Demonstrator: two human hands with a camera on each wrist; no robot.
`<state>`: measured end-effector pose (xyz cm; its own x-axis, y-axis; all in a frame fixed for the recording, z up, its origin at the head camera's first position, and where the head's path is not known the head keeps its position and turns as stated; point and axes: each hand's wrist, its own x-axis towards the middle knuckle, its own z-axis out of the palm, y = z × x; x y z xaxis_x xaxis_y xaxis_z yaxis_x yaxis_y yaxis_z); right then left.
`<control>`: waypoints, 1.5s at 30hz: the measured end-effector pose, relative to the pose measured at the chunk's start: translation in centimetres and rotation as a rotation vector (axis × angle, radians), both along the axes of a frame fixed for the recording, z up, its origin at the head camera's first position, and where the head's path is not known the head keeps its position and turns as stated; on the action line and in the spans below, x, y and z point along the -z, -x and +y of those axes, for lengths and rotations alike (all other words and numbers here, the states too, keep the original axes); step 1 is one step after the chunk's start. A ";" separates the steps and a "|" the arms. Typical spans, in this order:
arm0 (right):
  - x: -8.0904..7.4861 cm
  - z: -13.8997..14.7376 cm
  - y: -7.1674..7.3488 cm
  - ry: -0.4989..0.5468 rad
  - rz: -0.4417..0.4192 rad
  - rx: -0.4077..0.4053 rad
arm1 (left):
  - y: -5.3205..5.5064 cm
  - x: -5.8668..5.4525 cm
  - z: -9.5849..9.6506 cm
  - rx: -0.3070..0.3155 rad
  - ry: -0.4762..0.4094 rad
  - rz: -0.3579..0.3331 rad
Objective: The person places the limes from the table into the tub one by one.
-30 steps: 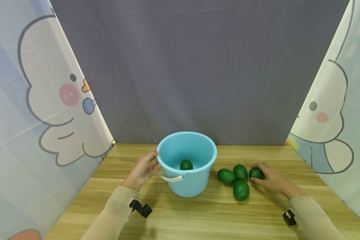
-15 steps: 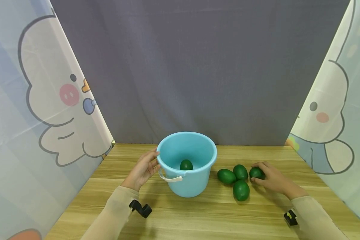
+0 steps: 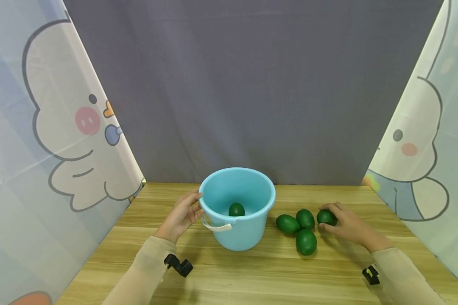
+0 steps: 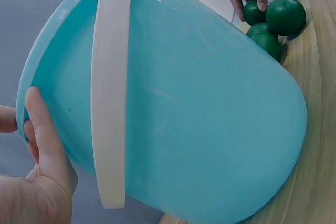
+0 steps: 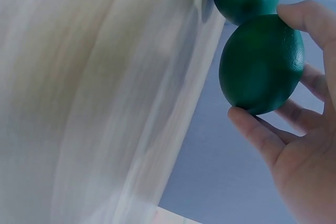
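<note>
A light blue bucket (image 3: 238,237) stands upright on the table, its white handle (image 4: 110,93) hanging down the near side. One dark green lime (image 3: 236,209) lies inside. At the bucket's left rim my left hand (image 3: 181,216) holds the edge between thumb and fingers. To the bucket's right, my right hand (image 3: 347,224) has thumb and fingers round a glossy lime (image 5: 261,64), the rightmost of the group. Three more limes sit between it and the bucket: one on the left (image 3: 288,223), one behind (image 3: 305,219) and one in front (image 3: 306,242).
The wood-grain table (image 3: 252,279) runs back to a grey curtain (image 3: 252,93). Cartoon-printed cloths hang on the left (image 3: 61,127) and right (image 3: 416,127). A black camera mount sits on each wrist (image 3: 179,265).
Almost nothing differs: my right hand shifts very slightly about the rightmost lime. My left hand, the bucket and the other limes stay in place.
</note>
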<state>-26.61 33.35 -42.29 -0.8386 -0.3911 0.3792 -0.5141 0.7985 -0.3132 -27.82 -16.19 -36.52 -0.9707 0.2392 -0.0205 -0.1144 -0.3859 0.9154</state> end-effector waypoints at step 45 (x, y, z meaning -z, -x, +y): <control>-3.0 -2.0 -0.7 -0.044 0.173 -0.077 | 0.0 -0.1 0.0 0.008 -0.003 -0.007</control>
